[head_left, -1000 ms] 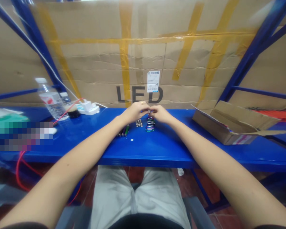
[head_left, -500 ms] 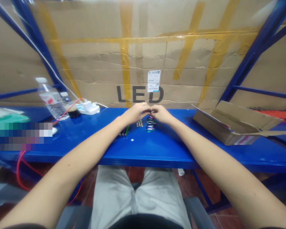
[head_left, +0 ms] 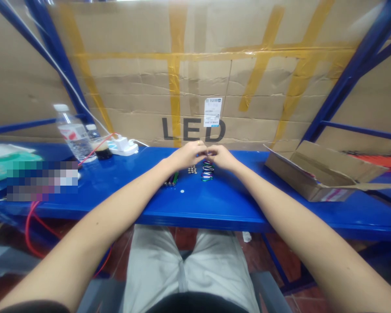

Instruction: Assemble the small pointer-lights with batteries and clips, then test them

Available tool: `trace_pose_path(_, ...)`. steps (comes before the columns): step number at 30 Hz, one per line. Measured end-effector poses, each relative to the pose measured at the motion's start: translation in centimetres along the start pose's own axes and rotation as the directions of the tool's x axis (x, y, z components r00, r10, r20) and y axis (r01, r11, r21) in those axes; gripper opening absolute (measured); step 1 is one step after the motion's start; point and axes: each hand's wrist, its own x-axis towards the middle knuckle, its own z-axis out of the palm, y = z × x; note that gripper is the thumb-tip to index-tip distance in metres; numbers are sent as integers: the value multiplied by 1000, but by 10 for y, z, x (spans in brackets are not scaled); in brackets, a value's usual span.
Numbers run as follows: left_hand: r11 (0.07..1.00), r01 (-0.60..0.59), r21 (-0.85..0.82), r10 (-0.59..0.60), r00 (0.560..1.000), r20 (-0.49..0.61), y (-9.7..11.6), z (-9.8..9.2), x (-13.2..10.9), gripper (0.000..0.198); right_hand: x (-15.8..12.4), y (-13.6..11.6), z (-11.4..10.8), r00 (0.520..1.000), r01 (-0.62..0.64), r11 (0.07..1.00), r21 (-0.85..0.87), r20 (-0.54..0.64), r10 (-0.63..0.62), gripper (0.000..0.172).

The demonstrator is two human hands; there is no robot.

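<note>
Clearly glossy, multicoloured loops (head_left: 207,172) in column; left fingers (head_left: 201,148), right fingers (head_left: 214,149) curled inward, hold unclear.

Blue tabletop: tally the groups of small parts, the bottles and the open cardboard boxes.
Column of carabiner-like clips: 1
Row of coloured cylinders: 1
Cluster of small silvery pieces: 1
Bottles: 2
Open cardboard box: 1
Total: 6

Multi-col. shiny clips (head_left: 207,171) in row; sm. metallic pcs (head_left: 192,169) grouped alongside, L; dk/green tubes (head_left: 175,179) further L.
</note>
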Motion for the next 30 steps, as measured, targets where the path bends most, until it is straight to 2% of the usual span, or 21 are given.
trace_pose_path(4,998,66,-14,-66,997,-31,5,-10,1,10,-1,-3,-1,999,-43,999,2,-1,43,21)
trace_pose_path(8,969,249,-11,-248,962,-115,-15,-25,-6,17,-2,-6,-1,993,-116,993,2,-8,116,24)
trace_pose_path(10,950,313,18,-312,949,-43,-32,-29,-14,20,-2,-5,-1,992,-125,992,15,4,125,21)
trace_pose_path(12,936,352,28,-353,931,96,-47,-28,-23,22,-3,-3,0,991,-130,990,47,26,129,19)
trace_pose_path(17,893,449,21,-425,828,365,-66,-19,-38,26,-2,1,3,986,-159,983,97,66,153,16)
trace_pose_path(19,890,455,26,-428,815,390,-69,-15,-40,24,-3,0,4,983,-178,977,117,74,170,14)
trace_pose_path(25,888,458,30,-437,824,361,-78,-9,-42,28,-6,-4,9,969,-238,929,283,141,205,19)
trace_pose_path(30,888,449,96,-453,820,351,-90,-5,-47,34,-6,-1,11,971,-216,958,188,143,191,14)
